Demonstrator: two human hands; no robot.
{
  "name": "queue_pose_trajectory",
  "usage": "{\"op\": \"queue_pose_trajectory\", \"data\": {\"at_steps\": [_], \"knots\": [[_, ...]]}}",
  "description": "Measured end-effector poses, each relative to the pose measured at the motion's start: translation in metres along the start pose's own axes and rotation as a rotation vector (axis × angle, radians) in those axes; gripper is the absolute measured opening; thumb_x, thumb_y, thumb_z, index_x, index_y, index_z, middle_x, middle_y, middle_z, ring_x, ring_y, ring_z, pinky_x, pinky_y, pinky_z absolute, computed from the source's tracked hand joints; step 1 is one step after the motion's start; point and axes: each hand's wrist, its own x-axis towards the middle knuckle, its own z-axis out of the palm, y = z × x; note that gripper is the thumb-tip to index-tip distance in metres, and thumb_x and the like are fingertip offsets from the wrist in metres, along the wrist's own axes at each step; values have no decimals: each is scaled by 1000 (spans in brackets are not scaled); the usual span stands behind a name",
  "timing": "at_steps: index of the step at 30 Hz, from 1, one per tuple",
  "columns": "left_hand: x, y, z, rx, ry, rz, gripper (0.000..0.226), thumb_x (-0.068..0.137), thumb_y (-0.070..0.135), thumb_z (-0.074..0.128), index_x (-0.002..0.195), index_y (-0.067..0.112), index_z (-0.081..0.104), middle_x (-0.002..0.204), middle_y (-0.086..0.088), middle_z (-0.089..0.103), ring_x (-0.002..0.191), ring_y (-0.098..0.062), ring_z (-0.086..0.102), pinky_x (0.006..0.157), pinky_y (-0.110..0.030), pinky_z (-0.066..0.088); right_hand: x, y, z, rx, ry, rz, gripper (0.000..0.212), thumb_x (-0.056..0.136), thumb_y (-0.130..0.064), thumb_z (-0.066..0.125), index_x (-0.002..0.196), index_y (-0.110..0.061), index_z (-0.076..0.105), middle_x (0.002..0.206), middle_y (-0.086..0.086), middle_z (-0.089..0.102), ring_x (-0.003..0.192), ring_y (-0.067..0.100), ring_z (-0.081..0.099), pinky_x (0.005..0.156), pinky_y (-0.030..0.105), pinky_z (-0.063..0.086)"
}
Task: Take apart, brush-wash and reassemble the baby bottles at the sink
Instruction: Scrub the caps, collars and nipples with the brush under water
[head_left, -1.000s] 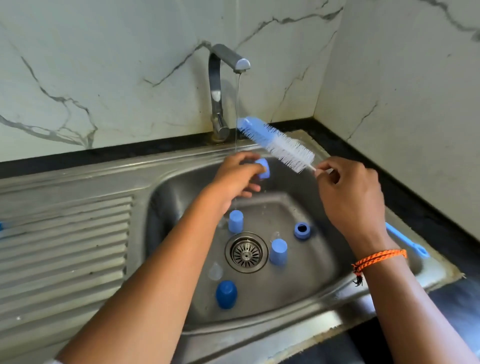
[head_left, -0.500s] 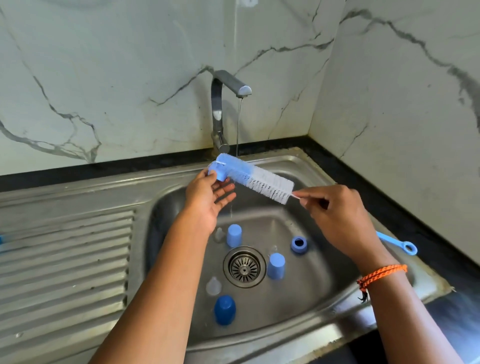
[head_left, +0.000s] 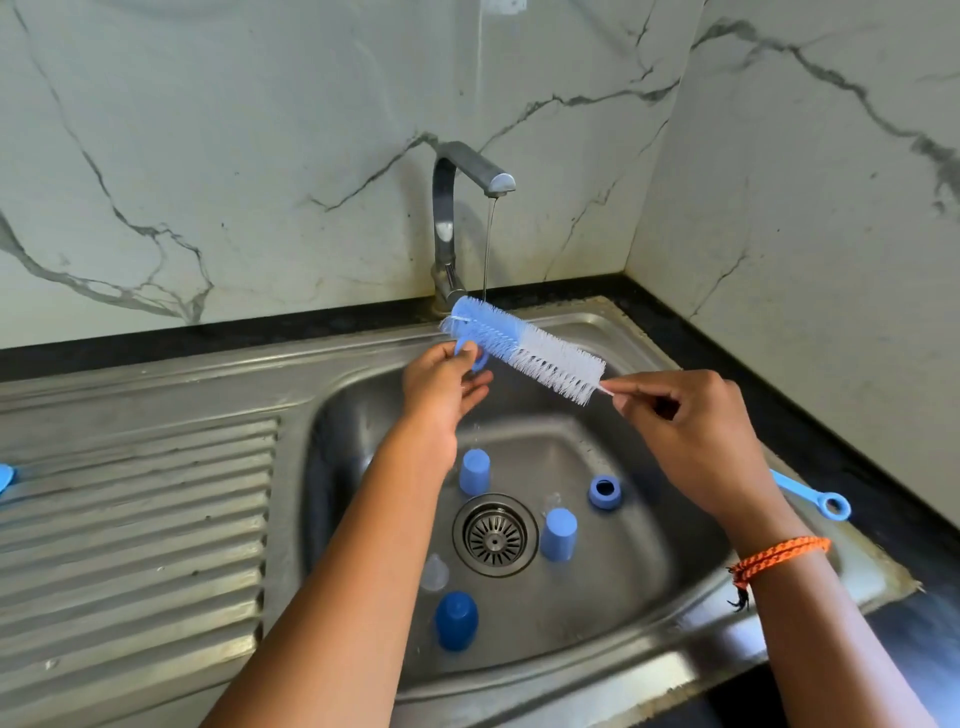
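My left hand (head_left: 441, 389) pinches a small blue bottle ring (head_left: 470, 356) between thumb and forefinger, above the back of the sink basin (head_left: 649, 571). My right hand (head_left: 691, 431) grips the thin stem of a blue-and-white bottle brush (head_left: 524, 345), whose blue bristle end lies against the ring under the water stream (head_left: 488, 249). The brush's blue handle end (head_left: 815, 496) sticks out behind my right wrist. Down in the basin lie two light blue caps (head_left: 474, 472) (head_left: 558, 534), a darker blue cap (head_left: 456, 621), a blue ring (head_left: 604, 491) and a clear teat (head_left: 435, 571).
The tap (head_left: 457, 208) runs at the back of the sink, in front of a marble wall. A ribbed drainboard (head_left: 135, 519) lies left, with a blue object (head_left: 5, 480) at its far edge. The drain strainer (head_left: 494, 535) sits mid-basin. Black counter (head_left: 831, 415) borders the right.
The brush has swung from over the basin's right side to the left, its blue end now at the ring under the stream. My left hand rose slightly with the ring.
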Motion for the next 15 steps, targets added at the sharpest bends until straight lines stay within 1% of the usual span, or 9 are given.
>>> {"op": "queue_pose_trajectory", "data": {"at_steps": [2,3,6,8,10,12,13,15], "knots": [[2,3,-4,-3,34,28,5,104,13,62,107,13,66,112,-12,72,96,-28,69,98,-42,57,0,0,0,27,-1,-5,23,94,-22,74,103,-40,83,84,-21,77,67,-1,62,61,24,43],[2,4,-5,-1,32,34,7,104,12,63,109,12,67,110,-13,71,94,-28,68,96,-42,57,0,0,0,23,2,-6,22,94,-22,73,103,-40,83,83,-21,76,64,-1,60,60,22,41],[0,2,-7,51,-22,43,11,104,15,64,114,16,68,111,-10,75,93,-26,72,89,-42,60,0,2,3,-19,34,18,23,96,-22,71,106,-39,83,86,-17,78,59,6,56,59,30,44],[-1,0,-9,98,-62,31,11,103,20,67,112,20,72,108,-8,78,93,-25,76,83,-47,64,0,4,4,-58,57,45,24,97,-22,69,109,-39,82,92,-15,78,65,10,58,60,33,47],[-2,-2,-11,99,-86,14,8,101,22,69,106,23,75,91,-6,77,83,-23,77,70,-48,65,0,5,4,-74,58,47,25,98,-23,69,111,-40,81,96,-15,78,66,10,58,60,33,46],[-1,-3,-12,95,-77,10,9,101,19,69,102,22,77,74,-4,71,71,-21,74,63,-44,64,0,5,4,-27,47,14,24,97,-23,70,111,-39,82,94,-18,79,61,5,56,59,29,42],[0,-3,-13,96,-72,11,9,102,17,67,103,19,76,72,-4,69,69,-20,74,62,-42,64,0,5,4,-8,40,-1,24,97,-22,71,110,-39,82,93,-19,79,60,2,57,59,26,42],[4,-3,-13,94,-78,15,11,105,13,61,107,12,72,76,-6,71,70,-21,75,65,-40,64,0,4,4,-2,26,-10,23,96,-22,72,109,-38,83,92,-19,79,61,-1,58,59,23,41]]}}
